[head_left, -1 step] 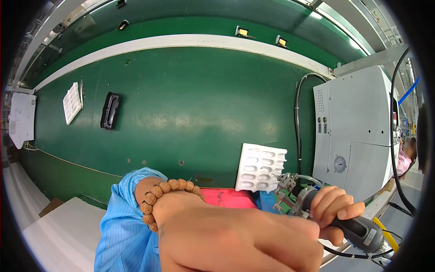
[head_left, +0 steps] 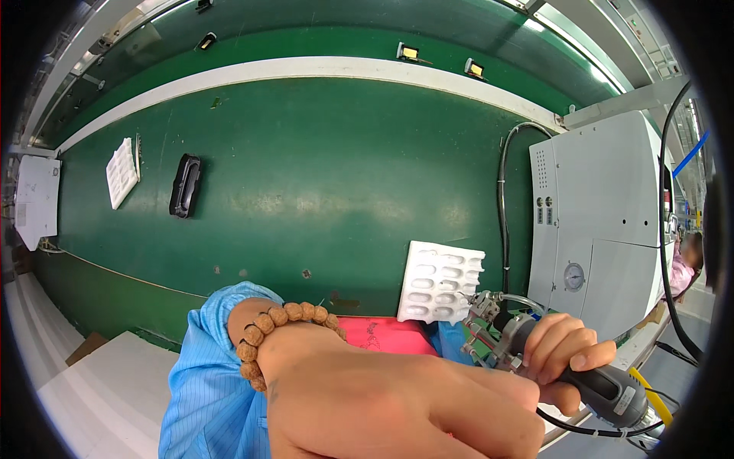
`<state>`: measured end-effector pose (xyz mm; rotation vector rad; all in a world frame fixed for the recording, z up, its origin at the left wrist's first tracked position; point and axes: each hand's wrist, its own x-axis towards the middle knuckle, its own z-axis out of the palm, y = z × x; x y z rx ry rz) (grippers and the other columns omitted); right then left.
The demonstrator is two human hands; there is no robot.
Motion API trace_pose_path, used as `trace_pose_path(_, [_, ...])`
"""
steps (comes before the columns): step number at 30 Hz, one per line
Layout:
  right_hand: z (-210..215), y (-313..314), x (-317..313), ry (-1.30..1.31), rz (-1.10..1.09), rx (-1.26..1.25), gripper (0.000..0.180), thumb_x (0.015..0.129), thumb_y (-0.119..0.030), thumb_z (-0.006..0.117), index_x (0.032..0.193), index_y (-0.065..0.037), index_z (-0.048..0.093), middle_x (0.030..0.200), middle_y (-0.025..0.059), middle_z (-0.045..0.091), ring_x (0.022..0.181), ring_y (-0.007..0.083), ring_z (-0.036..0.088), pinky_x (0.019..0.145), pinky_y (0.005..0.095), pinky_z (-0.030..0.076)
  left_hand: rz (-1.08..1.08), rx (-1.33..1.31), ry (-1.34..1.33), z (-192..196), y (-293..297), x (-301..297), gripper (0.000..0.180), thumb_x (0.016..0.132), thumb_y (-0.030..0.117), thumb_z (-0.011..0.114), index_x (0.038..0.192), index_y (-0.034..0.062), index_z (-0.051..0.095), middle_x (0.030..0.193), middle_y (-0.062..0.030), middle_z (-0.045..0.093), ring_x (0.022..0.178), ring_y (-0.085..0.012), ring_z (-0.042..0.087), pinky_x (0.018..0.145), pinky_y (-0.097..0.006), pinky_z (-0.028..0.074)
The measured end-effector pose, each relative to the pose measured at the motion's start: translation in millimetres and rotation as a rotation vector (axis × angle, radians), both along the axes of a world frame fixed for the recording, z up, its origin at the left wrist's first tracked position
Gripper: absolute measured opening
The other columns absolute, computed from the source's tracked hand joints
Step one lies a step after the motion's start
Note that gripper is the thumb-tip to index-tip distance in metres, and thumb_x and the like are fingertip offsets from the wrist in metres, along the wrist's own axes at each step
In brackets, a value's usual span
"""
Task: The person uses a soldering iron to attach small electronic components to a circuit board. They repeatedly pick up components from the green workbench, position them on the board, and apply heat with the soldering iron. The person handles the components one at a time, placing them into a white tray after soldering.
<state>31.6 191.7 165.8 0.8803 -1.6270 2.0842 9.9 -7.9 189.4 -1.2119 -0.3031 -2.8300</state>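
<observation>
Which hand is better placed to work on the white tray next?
Right. The right hand grips the tool, whose tip is right beside the white tray. The left hand sits lower, away from it.

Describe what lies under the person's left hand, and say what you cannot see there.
Under the left hand a strip of pink sheet shows, on the green belt beside the white tray. The hand and blue sleeve cover the rest of it.
</observation>
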Motion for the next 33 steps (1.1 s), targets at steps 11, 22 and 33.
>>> trace_pose_path(11, [-4.8, 0.9, -4.0, 0.025, 0.017, -0.019, 0.047, 0.087, -0.037, 0.080, 0.095, -0.005, 0.046, 0.065, 0.0010, 0.054, 0.046, 0.0123, 0.055, 0.042, 0.0250, 0.048, -0.053, -0.126, -0.055, -1.4, -14.3, 2.1, 0.029, 0.098, 0.026, 0.064, 0.101, -0.0022, 0.071, 0.095, -0.0144, 0.065, 0.078, -0.0222, 0.059, 0.068, -0.034, 0.045])
trace_pose_path(22, [-8.8, 0.7, -7.1, 0.042, -0.058, -0.036, 0.042, 0.089, -0.032, 0.078, 0.096, -0.006, 0.045, 0.063, 0.0000, 0.057, 0.046, 0.0087, 0.054, 0.041, 0.0211, 0.047, 0.818, -1.337, -0.203, -57.5, -136.2, -40.7, 0.010, 0.092, 0.001, 0.064, 0.083, 0.0010, 0.058, 0.093, -0.0124, 0.065, 0.082, -0.0199, 0.056, 0.070, -0.031, 0.047])
trace_pose_path(33, [-11.2, 6.2, -12.9, 0.028, -0.057, -0.042, 0.043, 0.087, -0.030, 0.081, 0.095, -0.005, 0.046, 0.064, 0.0012, 0.058, 0.046, 0.0101, 0.055, 0.041, 0.0227, 0.049, 1.228, -2.019, -0.746, -156.9, -278.3, -55.0, 0.014, 0.086, 0.007, 0.070, 0.096, -0.0031, 0.072, 0.083, -0.0080, 0.072, 0.072, -0.0139, 0.066, 0.071, -0.028, 0.053])
